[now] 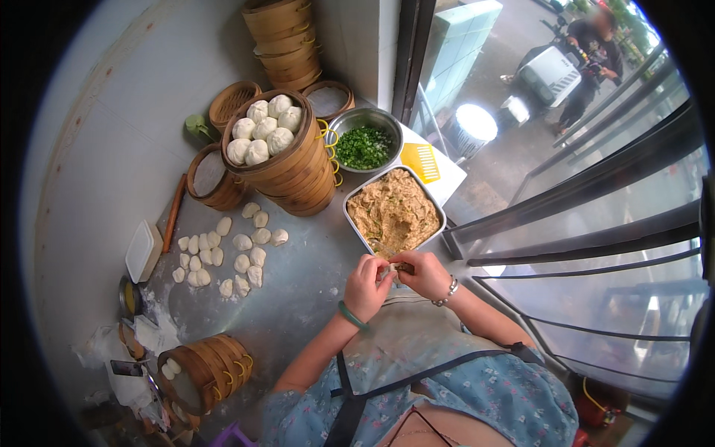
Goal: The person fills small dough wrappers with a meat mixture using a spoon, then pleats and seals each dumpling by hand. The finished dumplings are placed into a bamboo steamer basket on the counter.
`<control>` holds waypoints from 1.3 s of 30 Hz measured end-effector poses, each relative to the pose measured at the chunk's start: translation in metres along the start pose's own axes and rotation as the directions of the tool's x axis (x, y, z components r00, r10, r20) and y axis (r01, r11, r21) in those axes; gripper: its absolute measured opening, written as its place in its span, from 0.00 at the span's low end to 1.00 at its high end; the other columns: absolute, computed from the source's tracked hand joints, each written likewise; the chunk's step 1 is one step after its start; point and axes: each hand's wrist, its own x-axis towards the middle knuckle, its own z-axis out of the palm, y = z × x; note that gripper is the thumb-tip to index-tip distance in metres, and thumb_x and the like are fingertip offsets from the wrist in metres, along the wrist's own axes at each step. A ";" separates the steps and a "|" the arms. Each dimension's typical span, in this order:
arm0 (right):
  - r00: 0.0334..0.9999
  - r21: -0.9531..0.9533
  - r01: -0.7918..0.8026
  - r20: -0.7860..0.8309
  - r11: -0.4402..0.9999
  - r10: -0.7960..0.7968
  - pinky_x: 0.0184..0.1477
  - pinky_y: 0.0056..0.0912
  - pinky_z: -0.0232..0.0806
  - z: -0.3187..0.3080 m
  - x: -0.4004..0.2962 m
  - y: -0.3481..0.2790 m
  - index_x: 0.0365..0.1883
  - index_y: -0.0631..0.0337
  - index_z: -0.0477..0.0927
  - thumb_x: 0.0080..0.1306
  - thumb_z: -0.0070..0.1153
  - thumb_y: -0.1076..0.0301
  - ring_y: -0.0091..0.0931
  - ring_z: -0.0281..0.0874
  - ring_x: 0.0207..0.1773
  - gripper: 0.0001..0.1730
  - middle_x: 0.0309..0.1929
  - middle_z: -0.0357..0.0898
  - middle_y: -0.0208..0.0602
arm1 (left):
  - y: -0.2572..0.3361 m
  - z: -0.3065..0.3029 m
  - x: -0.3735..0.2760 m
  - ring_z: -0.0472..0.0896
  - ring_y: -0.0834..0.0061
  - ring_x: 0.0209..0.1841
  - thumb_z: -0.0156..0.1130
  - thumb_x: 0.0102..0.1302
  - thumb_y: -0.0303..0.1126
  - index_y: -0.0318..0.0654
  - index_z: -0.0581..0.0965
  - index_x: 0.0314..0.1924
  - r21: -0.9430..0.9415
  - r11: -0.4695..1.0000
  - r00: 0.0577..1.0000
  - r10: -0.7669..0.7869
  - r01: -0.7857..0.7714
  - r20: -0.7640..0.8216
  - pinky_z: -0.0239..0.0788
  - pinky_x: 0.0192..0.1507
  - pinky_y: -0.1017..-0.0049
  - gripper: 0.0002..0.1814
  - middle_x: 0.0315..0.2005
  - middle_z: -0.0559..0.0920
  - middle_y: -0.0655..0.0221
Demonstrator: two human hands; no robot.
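My left hand (366, 285), with a green bangle on its wrist, meets my right hand (427, 275) at the near edge of a metal tray of meat filling (396, 209). Between the fingertips of both hands is a small dough wrapper (394, 267), mostly hidden by the fingers. Some brownish stuff shows under the right fingers, too covered to make out. Left of the hands, several pieces of dough (242, 242) lie on the metal worktable (301, 268). A bamboo steamer stack (296, 173) holds several pleated buns (265, 128) on top.
A steel bowl of chopped scallions (363, 148) and a yellow scraper (421, 162) stand beyond the tray. More bamboo steamers (287, 50) rise at the back; another stack (209, 371) stands near left. A rolling pin (174, 212) lies by the wall. Outside the window, a person (597, 50) sits on a scooter.
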 end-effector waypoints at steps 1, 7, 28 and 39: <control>1.000 -0.023 0.022 0.011 0.999 -0.022 0.34 0.36 0.71 0.002 0.001 0.002 0.36 0.62 0.81 0.51 0.57 0.75 0.39 0.79 0.30 0.12 0.28 0.79 0.47 | -0.002 -0.001 -0.002 0.76 0.66 0.26 0.62 0.55 0.20 0.34 0.72 0.34 0.014 0.999 0.999 0.034 -0.034 0.017 0.68 0.28 0.71 0.09 0.29 0.74 0.61; 0.981 -0.120 0.188 0.068 0.975 -0.181 0.34 0.37 0.70 0.009 0.006 0.011 0.39 0.61 0.80 0.50 0.57 0.75 0.42 0.78 0.30 0.15 0.27 0.79 0.47 | -0.004 -0.007 0.000 0.77 0.60 0.30 0.62 0.56 0.21 0.36 0.73 0.34 0.084 0.982 0.983 0.164 -0.171 0.079 0.70 0.29 0.67 0.07 0.31 0.74 0.61; 0.978 0.463 -0.209 0.097 0.861 0.185 0.30 0.14 0.65 0.014 0.017 0.000 0.45 0.68 0.76 0.60 0.51 0.82 0.11 0.71 0.28 0.14 0.27 0.76 0.25 | -0.001 -0.013 0.008 0.77 0.73 0.24 0.61 0.56 0.17 0.32 0.73 0.33 -0.163 0.984 0.992 -0.084 0.069 -0.090 0.69 0.27 0.78 0.07 0.29 0.76 0.64; 0.941 0.448 -0.297 0.288 0.844 0.178 0.37 0.22 0.73 0.007 0.023 0.005 0.49 0.72 0.72 0.60 0.47 0.83 0.22 0.80 0.34 0.17 0.37 0.80 0.35 | 0.002 -0.017 0.007 0.79 0.73 0.26 0.62 0.57 0.18 0.32 0.73 0.33 -0.102 0.994 0.996 -0.053 0.045 -0.072 0.71 0.29 0.76 0.06 0.28 0.76 0.64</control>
